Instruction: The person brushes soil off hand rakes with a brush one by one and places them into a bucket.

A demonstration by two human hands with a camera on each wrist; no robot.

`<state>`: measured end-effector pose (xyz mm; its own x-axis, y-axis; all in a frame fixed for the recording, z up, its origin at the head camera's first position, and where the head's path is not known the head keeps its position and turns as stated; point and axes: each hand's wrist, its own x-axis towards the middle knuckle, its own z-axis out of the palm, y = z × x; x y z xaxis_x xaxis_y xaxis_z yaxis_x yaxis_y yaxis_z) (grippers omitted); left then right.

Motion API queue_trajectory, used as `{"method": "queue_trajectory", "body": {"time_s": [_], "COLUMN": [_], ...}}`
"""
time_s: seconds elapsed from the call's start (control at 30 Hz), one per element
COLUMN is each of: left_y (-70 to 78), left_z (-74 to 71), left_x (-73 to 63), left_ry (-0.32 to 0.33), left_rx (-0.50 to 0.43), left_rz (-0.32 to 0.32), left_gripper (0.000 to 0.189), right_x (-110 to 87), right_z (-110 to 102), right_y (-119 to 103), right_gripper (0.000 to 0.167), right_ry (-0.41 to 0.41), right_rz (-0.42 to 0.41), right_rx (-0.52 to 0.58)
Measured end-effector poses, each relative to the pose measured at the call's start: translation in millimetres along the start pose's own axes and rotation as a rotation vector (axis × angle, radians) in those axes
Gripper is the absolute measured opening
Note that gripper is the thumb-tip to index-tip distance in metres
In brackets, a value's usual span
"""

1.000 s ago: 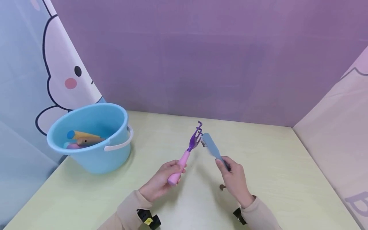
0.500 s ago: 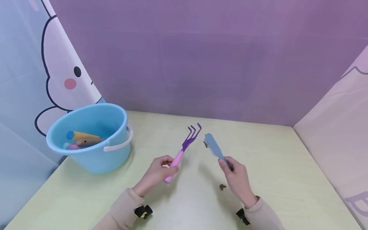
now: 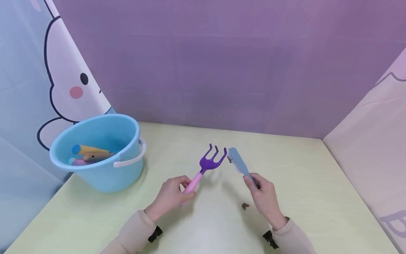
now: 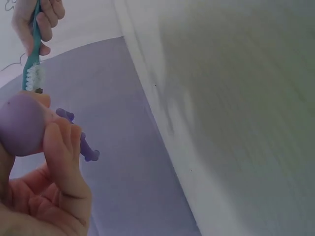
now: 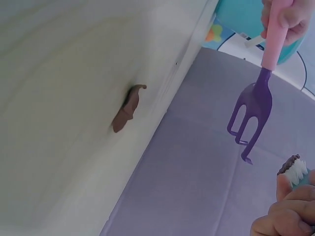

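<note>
In the head view my left hand (image 3: 171, 195) grips the pink handle of a small hand rake (image 3: 208, 164). Its three purple tines point away from me, their bent tips turned up. My right hand (image 3: 265, 197) holds a blue-grey brush (image 3: 238, 161) by its handle, the white bristles facing the rake. A narrow gap separates the brush head from the rightmost tine. Dark brown matter clings to the bristles (image 5: 297, 172), seen in the right wrist view. On the table below lies a brown lump (image 3: 245, 206), left of my right wrist.
A light blue bucket (image 3: 109, 180) with a white handle stands on the table (image 3: 304, 169) at the left. Inside it lie a yellow rod with a blue end (image 3: 90, 149), a brown piece (image 3: 96, 156) and something pinkish. Purple cloth (image 3: 222, 70) hangs behind the table.
The rake has come away from the brush and turned, so its tines now spread upward facing me. My left hand shifted left and changed its hold; my right hand moved slightly right with the brush.
</note>
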<state>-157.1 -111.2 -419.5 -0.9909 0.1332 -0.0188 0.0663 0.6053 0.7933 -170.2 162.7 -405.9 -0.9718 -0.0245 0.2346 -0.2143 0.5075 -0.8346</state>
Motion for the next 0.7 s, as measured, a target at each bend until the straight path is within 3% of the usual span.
{"method": "queue_trajectory", "body": {"time_s": [0.2,0.43,0.7], "left_y": [1.6,8.6,22.0], "left_z": [-3.5,-17.0,-49.9], "left_x": [-8.1,-21.8,-39.8], "left_ry": [0.033,0.048,0.134], "left_rx": [0.078,0.055,0.019], "left_rz": [0.033,-0.003,-0.020], "left_gripper": [0.016,0.021,0.026], "right_x": [-0.7,-0.2,0.0], "right_z": [-4.2,-7.3,-8.4], "right_y": [2.4,3.2,2.8], "right_gripper": [0.020,0.021,0.021], "right_ry": [0.004,0.020,0.015], "right_rz": [0.015,0.030,0.035], "right_rx": [-0.015,-0.018,-0.008]}}
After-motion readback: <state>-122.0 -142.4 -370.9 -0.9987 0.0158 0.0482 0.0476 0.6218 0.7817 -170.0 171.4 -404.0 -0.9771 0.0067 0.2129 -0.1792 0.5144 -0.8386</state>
